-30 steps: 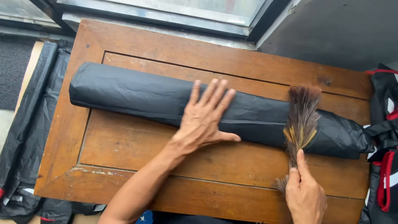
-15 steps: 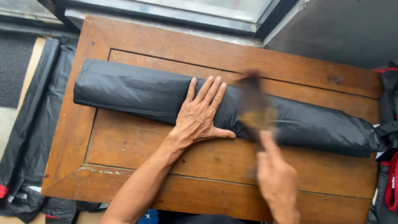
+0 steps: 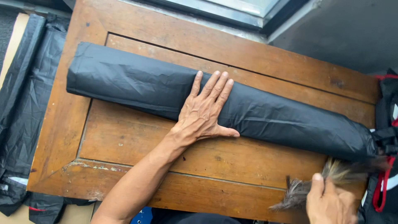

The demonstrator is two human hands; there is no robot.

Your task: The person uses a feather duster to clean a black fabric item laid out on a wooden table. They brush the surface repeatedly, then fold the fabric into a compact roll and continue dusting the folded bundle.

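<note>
A long roll of black fabric (image 3: 132, 85) lies across a worn wooden table (image 3: 137, 143), from upper left to lower right. My left hand (image 3: 205, 110) rests flat on the middle of the roll, fingers spread and pointing away from me. My right hand (image 3: 329, 203) is at the table's near right corner, gripping a feather duster (image 3: 331, 178) with brown and grey plumes. The duster lies low over the wood just below the roll's right end, its feathers blurred.
Black plastic sheeting (image 3: 20, 108) hangs beside the table's left edge. A black bag with red straps (image 3: 385, 166) sits at the right edge. A window frame (image 3: 232, 14) and a grey floor (image 3: 344, 33) lie beyond the far side.
My right hand swept the duster from the roll's right part to its middle, then back down to the table's near right corner. My left hand stayed pressed on the roll.
</note>
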